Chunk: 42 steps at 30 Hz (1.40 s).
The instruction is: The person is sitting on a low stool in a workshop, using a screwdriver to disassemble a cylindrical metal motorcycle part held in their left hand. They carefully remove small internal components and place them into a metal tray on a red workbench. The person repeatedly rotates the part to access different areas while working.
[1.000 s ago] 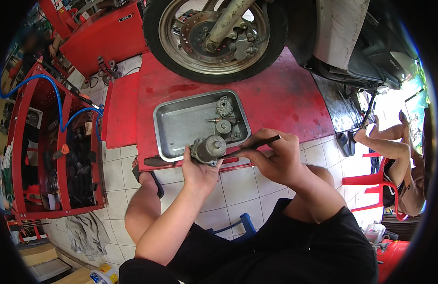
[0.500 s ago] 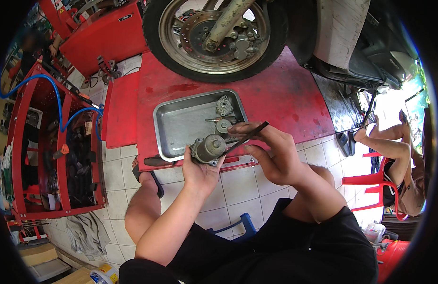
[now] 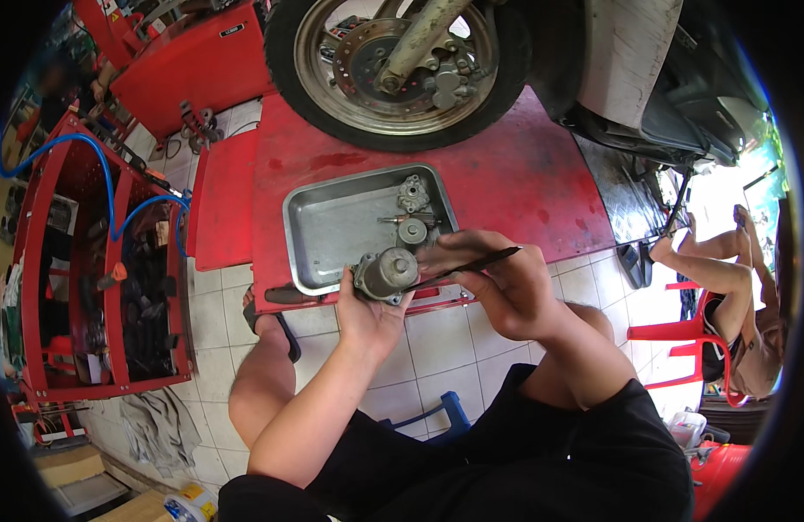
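Observation:
My left hand point(image 3: 368, 327) cups a grey metal housing point(image 3: 390, 271) with a rounded cylindrical cap and bolt ears on its flange, held over the near edge of a steel tray point(image 3: 328, 233). Close by on the right, my right hand point(image 3: 510, 287) has a thin, dark bar-shaped tool point(image 3: 484, 260) between thumb and fingers. The tool's inner end reaches the side of the housing; motion blurs it and the fingertips, so its exact kind is unclear. Inside the tray lie a round metal part point(image 3: 411, 230) and a cast metal piece point(image 3: 412, 193), along its right side.
The tray rests on a red platform point(image 3: 523, 191) beneath a motorcycle's front wheel point(image 3: 393, 130). To the left stands a red tool rack point(image 3: 106, 296) with a blue hose point(image 3: 113, 200). A blue stool point(image 3: 450, 416) is under me; another person's legs point(image 3: 723, 287) show at right.
The tool has turned in my right hand, its outer end swinging right and slightly down. My right fingers have shifted with it. My left hand and the housing stay nearly still.

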{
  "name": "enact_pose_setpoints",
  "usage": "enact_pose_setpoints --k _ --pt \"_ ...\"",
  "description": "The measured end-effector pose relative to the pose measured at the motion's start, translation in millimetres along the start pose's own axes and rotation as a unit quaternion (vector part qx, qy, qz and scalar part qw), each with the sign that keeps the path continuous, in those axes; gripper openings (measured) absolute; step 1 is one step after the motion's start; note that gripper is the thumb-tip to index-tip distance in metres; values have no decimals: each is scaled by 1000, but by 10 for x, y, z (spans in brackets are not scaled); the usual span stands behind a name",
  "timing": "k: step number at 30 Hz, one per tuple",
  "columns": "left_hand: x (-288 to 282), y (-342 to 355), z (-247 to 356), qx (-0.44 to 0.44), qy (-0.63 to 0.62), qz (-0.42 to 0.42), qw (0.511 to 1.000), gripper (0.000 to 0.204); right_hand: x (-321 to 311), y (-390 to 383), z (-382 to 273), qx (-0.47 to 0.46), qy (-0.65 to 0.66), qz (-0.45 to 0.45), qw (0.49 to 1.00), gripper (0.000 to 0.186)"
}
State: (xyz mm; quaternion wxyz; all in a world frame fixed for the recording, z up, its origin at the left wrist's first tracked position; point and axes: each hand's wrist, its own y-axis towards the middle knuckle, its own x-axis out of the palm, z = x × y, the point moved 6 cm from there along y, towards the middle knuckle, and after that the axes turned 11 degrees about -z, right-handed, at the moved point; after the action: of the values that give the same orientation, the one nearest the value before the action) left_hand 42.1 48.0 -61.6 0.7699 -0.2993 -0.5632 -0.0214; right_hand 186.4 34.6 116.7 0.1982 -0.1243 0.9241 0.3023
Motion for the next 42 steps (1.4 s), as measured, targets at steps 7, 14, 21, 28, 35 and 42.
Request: enact_pose_setpoints --k 7,14,21,28,35,42 --pt "-9 -8 -2 -1 0 14 1000 59 -56 -52 29 46 -47 -94 993 25" --pt "-1 10 0 10 4 13 1000 60 -9 -95 79 42 -28 -132 990 32" --pt "27 4 -24 -3 -3 1 1000 60 -42 3 -11 7 -64 -54 996 28" --pt "-50 21 3 -3 7 -11 1000 61 -68 -26 2 42 -65 -137 988 31" --pt "119 -73 -13 -22 4 -14 1000 51 21 -105 130 36 34 -123 991 32" --pt "-9 9 -31 -14 -4 -7 1000 59 -2 6 40 23 -32 -113 993 33"
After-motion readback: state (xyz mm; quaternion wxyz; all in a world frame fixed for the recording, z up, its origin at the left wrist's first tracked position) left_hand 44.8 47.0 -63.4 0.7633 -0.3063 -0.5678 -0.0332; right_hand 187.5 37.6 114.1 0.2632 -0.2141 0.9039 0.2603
